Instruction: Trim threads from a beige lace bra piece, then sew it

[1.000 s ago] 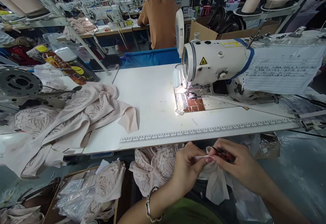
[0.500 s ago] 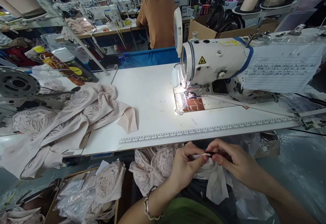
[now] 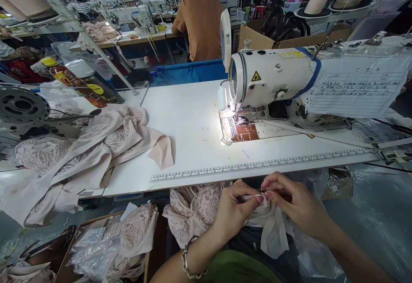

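A pale beige lace bra (image 3: 203, 205) lies over my lap, below the table's front edge, with a plain fabric band (image 3: 273, 231) hanging down at its right. Between thumb and fingers, my left hand (image 3: 236, 210) pinches a gathered edge of this bra. My right hand (image 3: 294, 201) is closed too, its thumb and fingertips pinching the same edge close beside the left fingertips. The exact spot of the pinch is small and partly hidden by the fingers. Above the hands on the table stands a white sewing machine (image 3: 267, 77) with its lamp lit.
More lace bras (image 3: 119, 141) are piled on the table's left. A box (image 3: 84, 223) below holds plastic-wrapped pieces and a lace cup. A printed ruler (image 3: 257, 164) runs along the table edge. Two bottles (image 3: 93, 81) lie at the back left. A person in brown (image 3: 202, 25) sits ahead.
My right fingertips have risen slightly and shifted at the fabric edge; the dark gap or object between the hands no longer shows. My left hand stays nearly still.
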Action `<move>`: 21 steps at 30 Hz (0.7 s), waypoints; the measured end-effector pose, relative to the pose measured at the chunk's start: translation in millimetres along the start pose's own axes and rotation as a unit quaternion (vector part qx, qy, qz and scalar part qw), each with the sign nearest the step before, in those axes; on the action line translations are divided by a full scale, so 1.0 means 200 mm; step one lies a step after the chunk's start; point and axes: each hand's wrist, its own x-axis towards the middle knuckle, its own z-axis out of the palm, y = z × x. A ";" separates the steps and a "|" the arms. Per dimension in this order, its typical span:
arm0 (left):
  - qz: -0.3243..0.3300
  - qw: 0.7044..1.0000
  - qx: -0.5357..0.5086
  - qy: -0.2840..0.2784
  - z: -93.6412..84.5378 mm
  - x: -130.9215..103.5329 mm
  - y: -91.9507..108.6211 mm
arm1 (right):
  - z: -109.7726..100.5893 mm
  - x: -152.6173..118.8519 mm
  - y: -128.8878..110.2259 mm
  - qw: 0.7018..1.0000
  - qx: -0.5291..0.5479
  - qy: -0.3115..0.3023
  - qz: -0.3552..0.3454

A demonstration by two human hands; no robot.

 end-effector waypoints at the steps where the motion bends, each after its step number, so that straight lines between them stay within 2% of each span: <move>1: -0.009 1.000 -0.016 0.007 0.00 0.00 -0.01 | 0.00 0.00 0.02 1.000 0.006 0.028 -0.008; 3: -0.036 0.998 -0.049 0.021 0.00 0.01 -0.01 | -0.02 0.00 0.05 0.996 0.017 0.079 -0.032; 5: -0.069 0.994 -0.081 0.036 0.00 0.01 -0.01 | -0.04 -0.02 0.09 0.995 0.005 0.086 -0.041; 11: -0.122 0.979 -0.152 0.059 -0.01 0.02 0.01 | -0.03 -0.05 0.20 0.997 -0.056 -0.047 0.020; 14: -0.125 0.977 -0.158 0.065 0.00 0.02 0.00 | -0.01 -0.04 0.25 0.991 -0.109 -0.069 0.030; 16: -0.114 0.979 -0.152 0.069 -0.01 0.01 -0.02 | -0.03 -0.05 0.25 0.986 -0.153 -0.066 0.020; 18: -0.080 0.987 -0.125 0.069 -0.03 0.01 -0.02 | -0.06 -0.08 0.23 0.985 -0.152 -0.079 -0.013; 21: 0.035 0.997 -0.034 0.056 -0.06 0.01 -0.03 | -0.13 -0.21 0.21 0.989 -0.068 -0.095 -0.090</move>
